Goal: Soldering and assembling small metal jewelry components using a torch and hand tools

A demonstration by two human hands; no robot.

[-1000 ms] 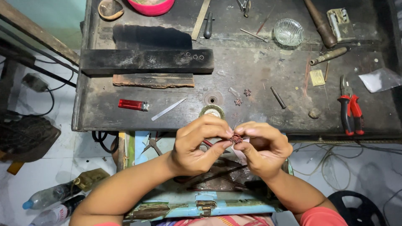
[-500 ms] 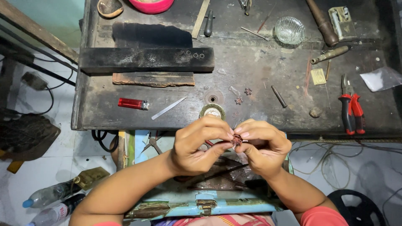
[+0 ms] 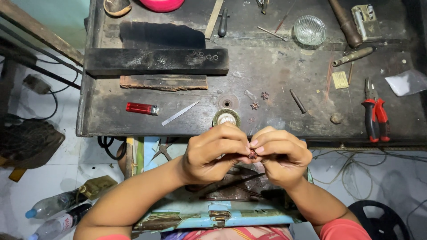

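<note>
**Small ornament pinched between both hands over an open drawer**

While both forearms reach up from the bottom edge of the view, the left hand (image 3: 213, 153) and the right hand (image 3: 282, 155) meet fingertip to fingertip just below the front edge of the workbench (image 3: 267, 80). Between them sits a small reddish-brown ornament (image 3: 252, 154), round and flower-like as far as can be told, and too small to show a clear long axis. Both hands close on it in a narrow pinch: the left thumb and forefinger come at it from the left, the right fingertips from the right, so the piece lies at the meeting point and neither hand is clearly nearer. Under the hands a pale blue drawer (image 3: 195, 213) stands open, with dark tools lying in it.

Just past the knuckles, on the bench, stands a small round spool (image 3: 226, 118). Beyond it lie two similar small ornaments (image 3: 260, 100), loose and apart from the held one. To the left rest a metal file (image 3: 180, 113) and a red lighter (image 3: 141, 108); to the right, red-handled pliers (image 3: 376, 116). Farther back sit a long dark wooden block (image 3: 155, 61) and a clear glass bowl (image 3: 309, 30).
</note>
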